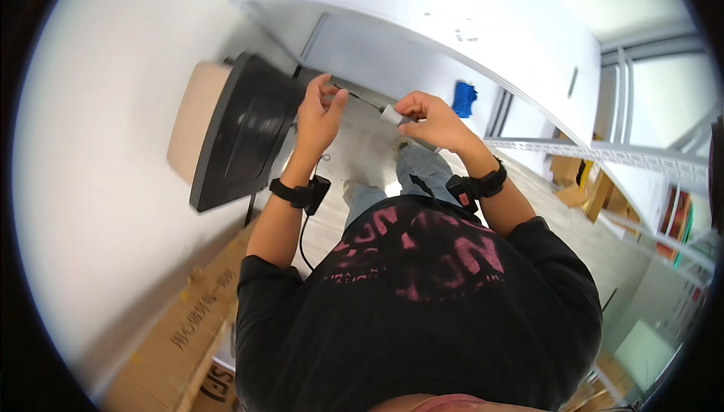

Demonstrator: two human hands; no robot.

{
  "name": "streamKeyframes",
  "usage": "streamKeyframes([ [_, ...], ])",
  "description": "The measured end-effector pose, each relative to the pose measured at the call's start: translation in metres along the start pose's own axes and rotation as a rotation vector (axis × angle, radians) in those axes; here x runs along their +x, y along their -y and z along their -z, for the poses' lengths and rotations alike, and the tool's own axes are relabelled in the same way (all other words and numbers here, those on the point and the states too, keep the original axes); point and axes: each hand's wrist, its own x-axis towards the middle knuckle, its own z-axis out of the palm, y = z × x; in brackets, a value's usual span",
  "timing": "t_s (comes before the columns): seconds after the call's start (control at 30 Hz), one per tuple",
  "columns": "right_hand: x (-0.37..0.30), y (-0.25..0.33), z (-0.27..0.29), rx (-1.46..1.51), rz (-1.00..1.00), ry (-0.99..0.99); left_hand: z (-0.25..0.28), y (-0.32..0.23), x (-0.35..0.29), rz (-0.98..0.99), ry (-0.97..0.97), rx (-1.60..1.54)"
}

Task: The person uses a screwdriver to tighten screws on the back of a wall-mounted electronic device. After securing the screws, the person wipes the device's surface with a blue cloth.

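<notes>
My right hand [434, 119] is closed in a pinch on a small white block-shaped adapter [391, 115]. A thin dark cable [362, 99] runs from that adapter across to my left hand [323, 114]. There my left thumb and curled fingers close loosely around the cable's far end, and its tip is too small to make out. Both hands are held up in front of my legs, below the edge of a white table [528, 35]. Next to my left hand is a large black panel [249, 133], tilted, with a tan piece [197, 118] behind it.
A blue crumpled item [464, 99] is beyond my right hand, under the table. Cardboard boxes [181, 329] lie at the lower left by the wall. White shelving [641, 178] with cartons stands on the right. A black cord [303, 242] hangs by my left wrist.
</notes>
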Motion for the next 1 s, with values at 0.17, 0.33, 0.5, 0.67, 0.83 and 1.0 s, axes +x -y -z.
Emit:
streamKeyframes([
  [0.17,-0.035,-0.030,0.068,0.161,-0.012,-0.094,-0.089,-0.031,0.036,0.414,0.353,-0.543],
  [0.33,-0.062,-0.036,0.130,0.274,-0.073,-0.100,-0.153,-0.042,0.065,0.448,0.426,-0.540],
  [0.5,-0.064,-0.067,0.181,0.220,-0.109,-0.193,-0.195,-0.064,0.084,0.426,0.485,-0.379],
  [0.67,-0.084,-0.075,0.208,0.263,-0.095,-0.310,-0.215,-0.067,0.098,0.074,0.410,0.114],
  [0.83,-0.111,-0.082,0.232,0.228,-0.060,-0.460,-0.240,-0.091,0.123,-0.535,0.199,0.542],
  [1.0,-0.126,-0.082,0.247,0.308,-0.010,-0.531,-0.260,-0.087,0.137,-0.635,0.272,0.780],
])
